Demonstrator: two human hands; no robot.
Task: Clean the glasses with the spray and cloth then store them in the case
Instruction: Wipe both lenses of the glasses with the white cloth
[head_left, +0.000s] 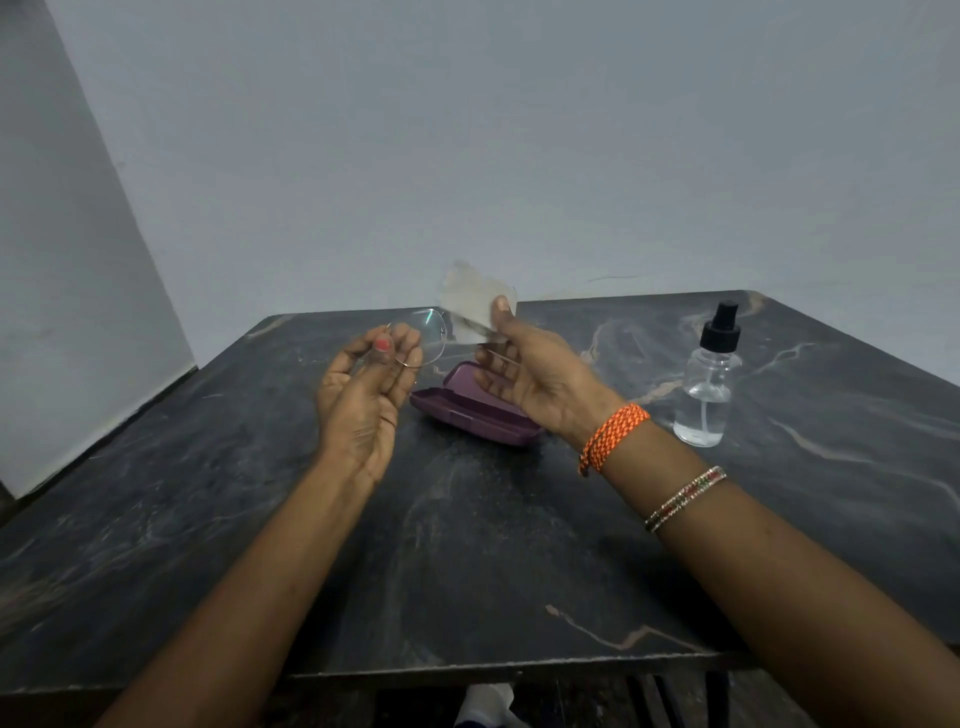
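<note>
1. Both of my bare arms reach out over the dark stone table with pale wavy lines (467, 545), close to me.
2. On my right arm I wear a thin sparkly bangle (685, 498), and an orange woven thread band (613, 436) sits at the wrist.
3. My left hand (363, 395) is up in the air, palm facing me. Its thumb and first fingers pinch the thin rim of the round clear glasses with a fine metal frame (423, 338). The other fingers curl loosely.
4. One round lens sticks out to the right of my left fingertips. The other lens is hidden behind the cloth.
5. My right hand (535, 374) is up too, just beside the left one. Its thumb presses the small pale see-through cleaning cloth (472, 306) against the fingers behind it, so the cloth is pinched around the right side of the glasses.
6. One thin arm of the glasses lies across my right fingers.
7. Under my hands, the purple hard glasses case (467, 410) lies on the table with its lid open.
8. To the right, well apart from the case, the clear spray bottle with a black pump top (706, 389) stands upright on the table. It has some clear liquid in it.
9. Behind the table is a plain grey wall (467, 130).
</note>
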